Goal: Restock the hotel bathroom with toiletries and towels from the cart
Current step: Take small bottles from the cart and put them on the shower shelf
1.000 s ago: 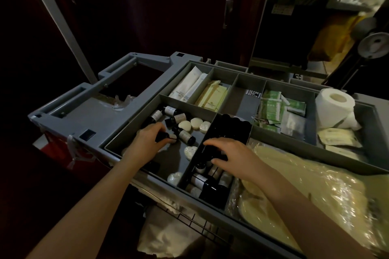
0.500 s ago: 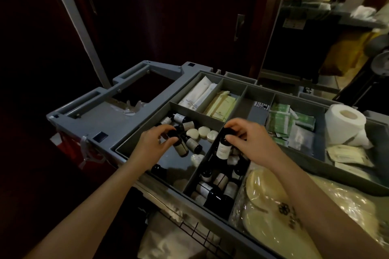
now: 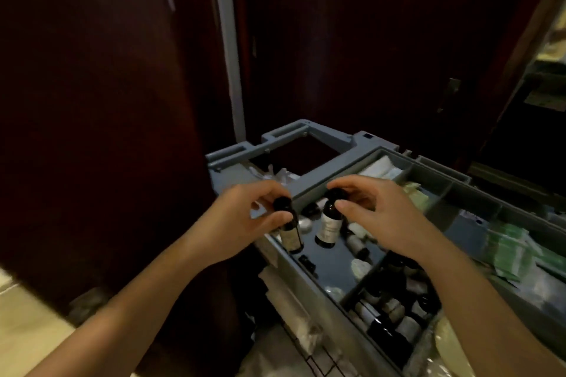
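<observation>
My left hand [image 3: 245, 217] grips a small dark toiletry bottle [image 3: 289, 232] with a pale label, held upright by its cap over the cart's left edge. My right hand [image 3: 376, 214] holds a second dark labelled bottle [image 3: 330, 225] by its top, lifted above the grey cart tray [image 3: 337, 162]. Both bottles hang close together, about a hand's width apart. Below them the tray compartments hold more small bottles [image 3: 395, 312] and round white soaps [image 3: 361, 266].
Green packets [image 3: 508, 242] and white sachets [image 3: 379, 167] fill the far compartments. A dark wooden door [image 3: 107, 101] and a metal frame strip [image 3: 228, 55] stand left of the cart. Pale floor tile [image 3: 27, 324] shows at bottom left. A wire basket [image 3: 309, 355] hangs under the tray.
Both hands have lifted out of the tray, each with a bottle, and come closer together. The view has swung left, so the cart now sits at the right.
</observation>
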{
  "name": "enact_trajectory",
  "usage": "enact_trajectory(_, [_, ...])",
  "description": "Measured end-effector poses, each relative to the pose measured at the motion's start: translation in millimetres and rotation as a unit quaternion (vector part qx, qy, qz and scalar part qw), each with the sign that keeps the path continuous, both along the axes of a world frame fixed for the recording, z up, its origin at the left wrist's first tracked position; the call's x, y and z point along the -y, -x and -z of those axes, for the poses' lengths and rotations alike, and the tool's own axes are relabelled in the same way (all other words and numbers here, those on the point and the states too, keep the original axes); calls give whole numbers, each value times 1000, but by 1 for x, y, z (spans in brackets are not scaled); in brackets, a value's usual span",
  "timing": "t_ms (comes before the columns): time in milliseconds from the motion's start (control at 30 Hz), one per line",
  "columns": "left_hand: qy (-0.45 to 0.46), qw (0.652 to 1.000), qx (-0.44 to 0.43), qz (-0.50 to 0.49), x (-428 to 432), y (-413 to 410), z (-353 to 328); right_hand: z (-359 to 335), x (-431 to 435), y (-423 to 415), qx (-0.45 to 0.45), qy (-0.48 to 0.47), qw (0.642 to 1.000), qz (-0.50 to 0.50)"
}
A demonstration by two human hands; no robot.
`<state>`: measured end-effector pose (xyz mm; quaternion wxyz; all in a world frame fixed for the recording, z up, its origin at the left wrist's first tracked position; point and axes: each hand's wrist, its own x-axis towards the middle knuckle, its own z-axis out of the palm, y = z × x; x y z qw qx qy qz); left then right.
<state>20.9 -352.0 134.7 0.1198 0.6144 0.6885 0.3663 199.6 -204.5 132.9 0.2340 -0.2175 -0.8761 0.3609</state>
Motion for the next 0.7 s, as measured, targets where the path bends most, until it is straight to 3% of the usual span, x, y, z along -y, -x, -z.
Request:
enact_trajectory(300, [-20,990,-58,-129,168,35,-32,-35,123,87,-28,-74,978,-191])
enact_trajectory(700, [3,929,-106,-355,438,36,-47,-46,352,173,-50,-59,917,-391])
